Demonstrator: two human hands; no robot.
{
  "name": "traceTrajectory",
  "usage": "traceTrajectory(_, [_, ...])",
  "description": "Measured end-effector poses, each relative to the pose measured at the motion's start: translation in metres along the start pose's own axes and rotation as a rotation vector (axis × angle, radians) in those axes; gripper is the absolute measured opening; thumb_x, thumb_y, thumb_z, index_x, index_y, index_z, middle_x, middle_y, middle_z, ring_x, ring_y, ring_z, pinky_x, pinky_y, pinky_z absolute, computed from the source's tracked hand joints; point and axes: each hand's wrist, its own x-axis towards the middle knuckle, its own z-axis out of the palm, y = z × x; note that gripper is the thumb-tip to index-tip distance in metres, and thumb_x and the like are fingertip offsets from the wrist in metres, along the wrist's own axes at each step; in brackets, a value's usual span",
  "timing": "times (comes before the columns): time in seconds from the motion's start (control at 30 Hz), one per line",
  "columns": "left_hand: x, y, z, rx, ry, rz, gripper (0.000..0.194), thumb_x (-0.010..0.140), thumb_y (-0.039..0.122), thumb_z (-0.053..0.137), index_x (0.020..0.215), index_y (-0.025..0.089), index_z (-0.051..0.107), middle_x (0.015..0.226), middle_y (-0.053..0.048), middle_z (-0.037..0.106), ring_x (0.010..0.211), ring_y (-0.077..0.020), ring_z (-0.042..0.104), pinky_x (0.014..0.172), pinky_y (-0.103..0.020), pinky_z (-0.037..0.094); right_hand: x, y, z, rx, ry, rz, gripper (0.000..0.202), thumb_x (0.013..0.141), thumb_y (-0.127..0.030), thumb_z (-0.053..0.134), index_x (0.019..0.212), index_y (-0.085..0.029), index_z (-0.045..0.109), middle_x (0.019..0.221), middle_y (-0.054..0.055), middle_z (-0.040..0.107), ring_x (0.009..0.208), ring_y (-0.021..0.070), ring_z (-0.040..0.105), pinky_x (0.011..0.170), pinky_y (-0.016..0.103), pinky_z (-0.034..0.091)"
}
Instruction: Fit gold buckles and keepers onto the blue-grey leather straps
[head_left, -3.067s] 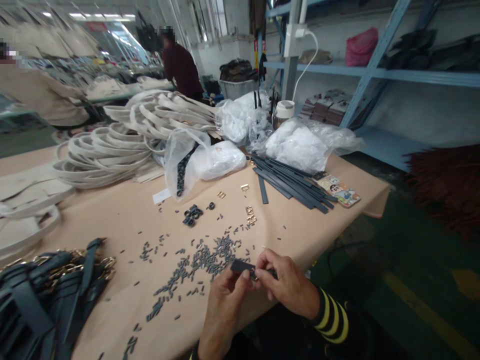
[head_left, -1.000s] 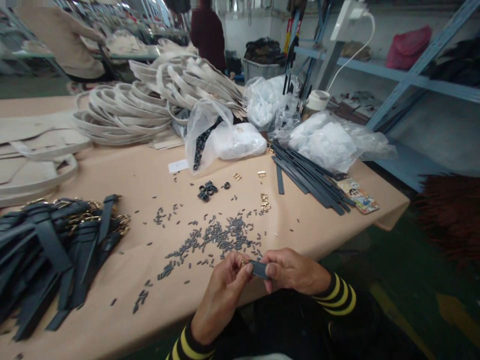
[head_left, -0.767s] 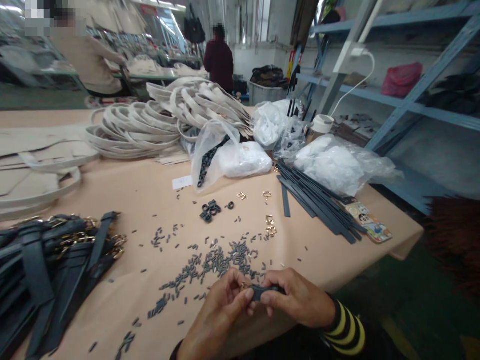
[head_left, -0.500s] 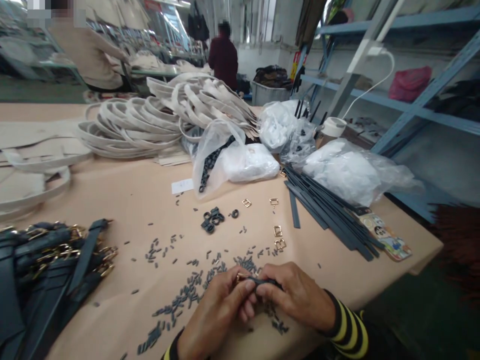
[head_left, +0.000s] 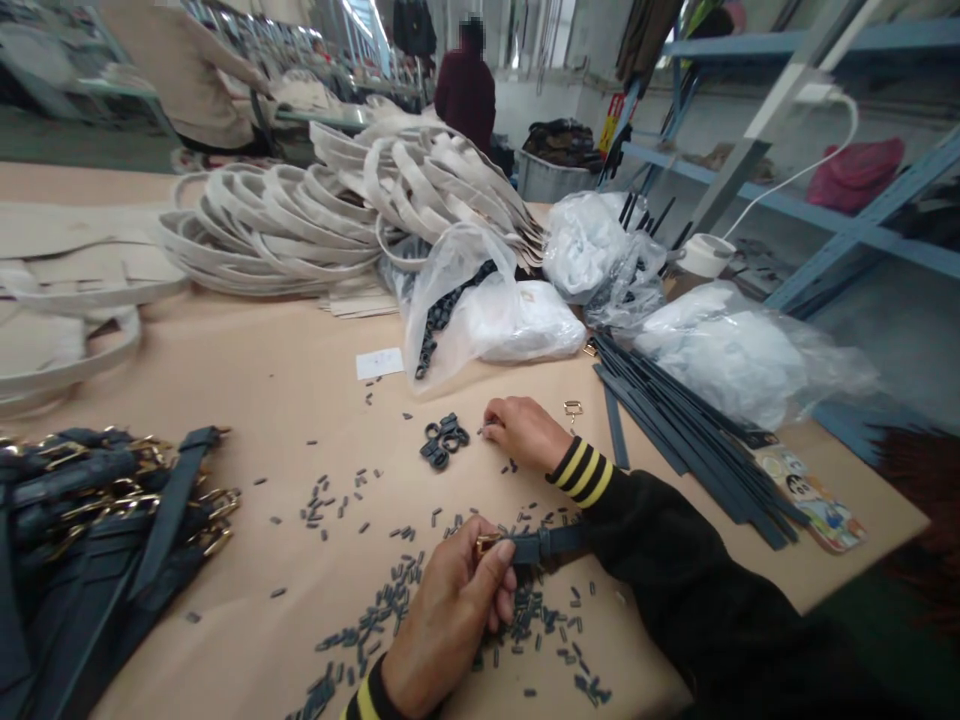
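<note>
My left hand [head_left: 454,610] pinches a dark strap [head_left: 544,543] that carries a gold buckle [head_left: 484,544] at its end, low over the table. My right hand [head_left: 525,432] is stretched out over the table with its fingers curled down beside a small heap of dark loops [head_left: 444,441]. Whether it holds a piece I cannot tell. Several small dark pieces [head_left: 390,590] lie scattered around both hands. A loose gold buckle [head_left: 573,408] sits just right of my right hand.
Finished dark straps with gold buckles [head_left: 90,510] are heaped at the left. Long dark strips [head_left: 675,440] and plastic bags [head_left: 480,310] lie at the right and middle, cream handles [head_left: 300,225] behind. Two people work at far tables. Blue shelving [head_left: 825,230] stands right.
My right hand let go of the strap and reached forward to the dark loops. The left hand keeps the strap and buckle. The view shifted slightly.
</note>
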Motion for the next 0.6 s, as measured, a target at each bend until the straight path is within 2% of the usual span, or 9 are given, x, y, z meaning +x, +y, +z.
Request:
traceTrajectory(0.1, [0.0,0.001,0.001,-0.017,0.004,0.02,0.028,0.083,0.04,0.042,0.07,0.015,0.044,0.047,0.004,0.05,0.039,-0.0052,0.043,0.041,-0.017,0.036,0.001,-0.003,0.007,0.023,-0.036,-0.018,0.006,0.072,-0.017,0.059,0.076,-0.014,0.057,0.078,0.009,0.063,0.078,0.0203,0.057,0.068,0.028,0.038])
traceTrajectory(0.2, [0.001,0.0,0.0,-0.027,0.042,0.053,0.027,0.083,0.039,0.043,0.071,0.015,0.044,0.048,0.005,0.051,0.039,-0.0051,0.043,0.04,-0.016,0.035,-0.017,-0.004,-0.001,0.081,-0.026,0.004,0.011,0.074,-0.022,0.058,0.076,-0.015,0.051,0.072,0.005,0.062,0.071,0.0165,0.058,0.063,0.025,0.04])
traceTrajectory(0.3, [0.003,-0.003,-0.003,-0.019,0.089,0.099,0.028,0.082,0.041,0.044,0.071,0.015,0.044,0.049,0.004,0.052,0.039,-0.0054,0.044,0.04,-0.016,0.035,-0.052,-0.006,-0.018,0.377,-0.031,0.083,0.021,0.076,-0.03,0.057,0.077,-0.016,0.042,0.06,0.0,0.059,0.053,0.0104,0.057,0.05,0.019,0.041])
traceTrajectory(0.4, [0.003,-0.006,-0.004,-0.003,0.097,0.134,0.028,0.082,0.041,0.045,0.073,0.015,0.044,0.049,0.004,0.053,0.039,-0.0057,0.045,0.04,-0.017,0.036,-0.098,-0.009,-0.029,0.782,-0.083,0.206,0.03,0.07,-0.035,0.064,0.074,-0.016,0.041,0.053,-0.003,0.056,0.044,0.0087,0.054,0.041,0.017,0.04])
traceTrajectory(0.5, [-0.003,-0.005,0.0,0.005,0.096,0.166,0.028,0.082,0.041,0.046,0.073,0.014,0.045,0.05,0.004,0.054,0.041,-0.0063,0.047,0.042,-0.018,0.038,-0.141,-0.014,-0.024,1.014,-0.114,0.297,0.031,0.069,-0.037,0.065,0.074,-0.013,0.047,0.053,-0.002,0.058,0.046,0.0079,0.055,0.046,0.018,0.045])
traceTrajectory(0.6, [-0.017,-0.001,0.009,-0.007,0.101,0.184,0.028,0.082,0.041,0.047,0.073,0.015,0.046,0.051,0.004,0.054,0.042,-0.007,0.047,0.043,-0.019,0.039,-0.169,-0.022,-0.011,1.124,-0.051,0.32,0.031,0.072,-0.04,0.063,0.076,-0.012,0.05,0.063,0.002,0.063,0.055,0.0093,0.06,0.053,0.019,0.049])
